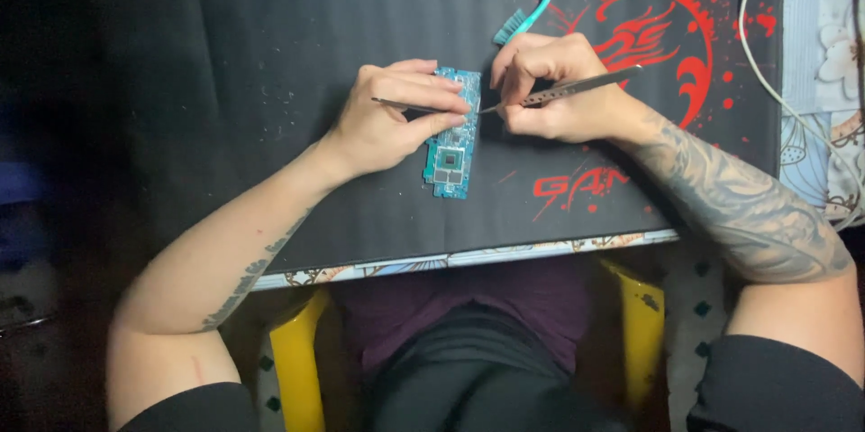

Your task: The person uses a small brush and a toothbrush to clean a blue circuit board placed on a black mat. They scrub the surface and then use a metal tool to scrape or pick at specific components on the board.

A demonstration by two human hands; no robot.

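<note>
A small teal circuit board point(451, 154) lies on a black desk mat point(270, 54). My left hand point(396, 117) rests on the board's upper part and grips a thin metal tool point(396, 105) that lies across my fingers. My right hand point(554, 90) sits just right of the board and holds metal tweezers point(577, 88), whose tip touches the board's right edge. The board's lower end with a dark square chip is uncovered.
A teal and white toothbrush point(532, 9) lies on the mat above my right hand. The mat has a red splatter print point(667, 27) at the right. A white cable point(766, 72) runs down the right side. A yellow chair frame point(297, 369) shows below the table edge.
</note>
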